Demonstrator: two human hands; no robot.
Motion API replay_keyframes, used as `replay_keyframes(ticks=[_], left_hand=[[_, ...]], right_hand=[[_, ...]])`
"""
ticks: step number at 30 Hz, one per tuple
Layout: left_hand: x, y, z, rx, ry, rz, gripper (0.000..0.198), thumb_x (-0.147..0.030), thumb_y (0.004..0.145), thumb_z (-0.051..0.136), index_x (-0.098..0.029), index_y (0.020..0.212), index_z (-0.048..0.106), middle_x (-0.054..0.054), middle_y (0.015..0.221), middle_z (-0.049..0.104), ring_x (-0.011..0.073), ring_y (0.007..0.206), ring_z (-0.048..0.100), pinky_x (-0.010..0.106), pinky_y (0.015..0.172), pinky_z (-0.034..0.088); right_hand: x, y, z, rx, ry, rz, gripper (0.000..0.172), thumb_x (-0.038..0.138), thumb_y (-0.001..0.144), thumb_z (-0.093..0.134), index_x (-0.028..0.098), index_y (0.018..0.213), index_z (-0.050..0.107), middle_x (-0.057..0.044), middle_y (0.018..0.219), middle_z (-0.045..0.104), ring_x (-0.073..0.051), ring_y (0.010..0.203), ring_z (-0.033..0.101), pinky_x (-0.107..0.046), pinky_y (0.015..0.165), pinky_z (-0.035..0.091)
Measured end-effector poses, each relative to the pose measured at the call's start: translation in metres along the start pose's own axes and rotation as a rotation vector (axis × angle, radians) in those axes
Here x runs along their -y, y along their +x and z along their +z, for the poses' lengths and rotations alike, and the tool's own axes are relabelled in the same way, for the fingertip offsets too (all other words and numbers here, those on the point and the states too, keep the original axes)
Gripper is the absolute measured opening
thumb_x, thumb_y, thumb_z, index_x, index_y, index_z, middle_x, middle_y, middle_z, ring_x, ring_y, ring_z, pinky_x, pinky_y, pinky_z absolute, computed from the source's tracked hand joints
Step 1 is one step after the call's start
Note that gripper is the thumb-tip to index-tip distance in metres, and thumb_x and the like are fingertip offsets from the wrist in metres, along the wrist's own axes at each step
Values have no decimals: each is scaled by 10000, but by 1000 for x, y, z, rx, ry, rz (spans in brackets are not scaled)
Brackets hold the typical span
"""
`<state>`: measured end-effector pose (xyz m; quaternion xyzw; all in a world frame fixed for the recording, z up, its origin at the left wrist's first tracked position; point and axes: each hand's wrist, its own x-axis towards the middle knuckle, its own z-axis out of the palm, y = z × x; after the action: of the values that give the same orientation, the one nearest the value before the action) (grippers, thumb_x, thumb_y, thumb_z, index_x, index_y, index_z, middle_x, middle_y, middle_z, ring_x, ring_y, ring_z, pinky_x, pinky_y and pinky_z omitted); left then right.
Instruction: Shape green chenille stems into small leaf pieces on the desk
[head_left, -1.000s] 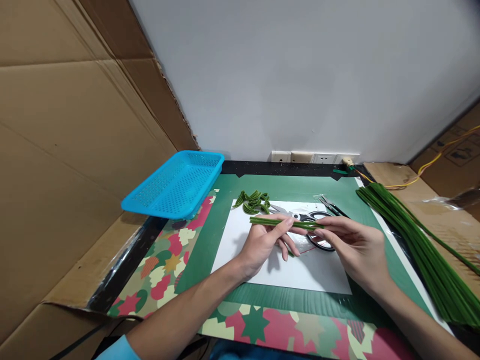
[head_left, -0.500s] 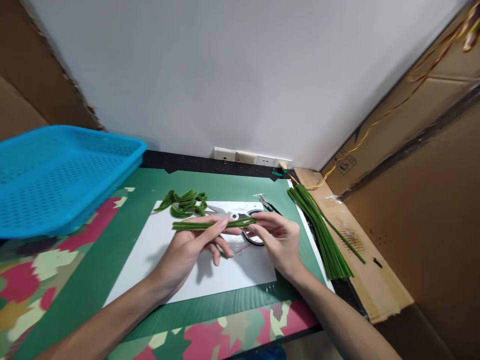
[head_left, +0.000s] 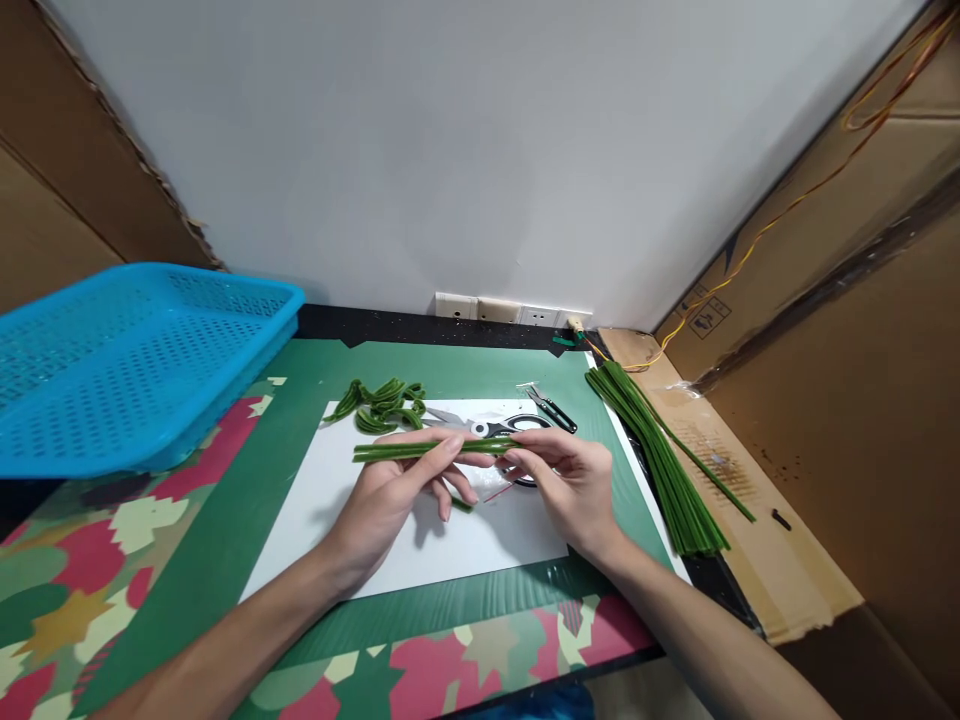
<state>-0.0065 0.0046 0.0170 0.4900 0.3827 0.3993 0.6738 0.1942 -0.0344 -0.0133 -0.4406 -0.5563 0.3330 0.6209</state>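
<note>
green stems [head_left: 386, 451], short set: level, pinched in left fingers [head_left: 433, 461] and right fingers [head_left: 541, 438]. scissors [head_left: 496, 429]: partly behind right fingers. curled green pieces [head_left: 386, 393]: beyond left fingers. long green bundle [head_left: 660, 470]: right of right fingers.

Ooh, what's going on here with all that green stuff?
Somebody is holding a few straight green strips over a white sheet. The left hand has them in its grip, and the right hand pinches their right end. Beyond the hands lie curled green pieces, with scissors and small snips to their right. A bigger green bundle lies on the right side, and a blue basket sits on the left.
</note>
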Motion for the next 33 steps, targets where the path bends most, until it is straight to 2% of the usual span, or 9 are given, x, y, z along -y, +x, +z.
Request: replay_keyframes(ticks=[3, 9, 12, 20, 24, 29, 33], left_hand=[[2, 0, 0, 12, -4, 1, 358, -421, 928, 744, -112, 1108, 738, 157, 995, 808, 196, 654, 744, 231, 468, 538], [3, -1, 2, 41, -29, -4, 347, -393, 917, 758, -100, 1099, 723, 155, 972, 807, 192, 643, 742, 219, 454, 524], [3, -3, 3, 58, -60, -17, 354, -401, 917, 756, -95, 1089, 712, 154, 950, 805, 186, 624, 736, 215, 449, 522], [6, -6, 3, 129, -92, -72, 360, -467, 953, 690, -107, 960, 683, 168, 959, 799, 167, 564, 714, 210, 419, 506], [6, -7, 3, 114, -40, -30, 346, -457, 930, 732, -120, 1003, 707, 146, 967, 798, 159, 588, 724, 196, 418, 505], [2, -7, 3, 101, 19, 15, 337, -447, 913, 754, -119, 984, 732, 162, 1007, 800, 175, 629, 743, 202, 430, 521], [2, -8, 4, 89, 27, 5, 371, -480, 912, 745, -111, 943, 730, 181, 1016, 799, 185, 628, 744, 213, 434, 531]], right_hand=[[2, 0, -3, 10, -102, -86, 89, 212, 924, 771, 204, 1009, 797, -38, 874, 826, -173, 651, 794, -255, 610, 673], [6, -1, -4, 38, -327, -356, 129, 144, 944, 735, 208, 1046, 780, -36, 917, 834, -157, 715, 803, -224, 699, 676], [8, -3, -4, 22, -387, -422, 143, 119, 943, 728, 205, 1046, 777, -36, 920, 836, -155, 725, 805, -211, 717, 670], [9, -6, -8, 6, -426, -410, 222, 78, 899, 766, 226, 1064, 777, -11, 921, 834, -150, 740, 802, -210, 737, 666], [7, -8, -8, 12, -399, -377, 196, 112, 915, 758, 241, 1061, 779, -11, 932, 834, -163, 744, 805, -238, 735, 676], [6, -9, -8, 32, -376, -266, 145, 172, 946, 735, 251, 1057, 783, -25, 915, 829, -195, 731, 806, -306, 722, 696], [5, -9, -7, 46, -333, -240, 217, 171, 946, 730, 247, 1147, 763, -39, 989, 827, -194, 766, 810, -309, 726, 702]])
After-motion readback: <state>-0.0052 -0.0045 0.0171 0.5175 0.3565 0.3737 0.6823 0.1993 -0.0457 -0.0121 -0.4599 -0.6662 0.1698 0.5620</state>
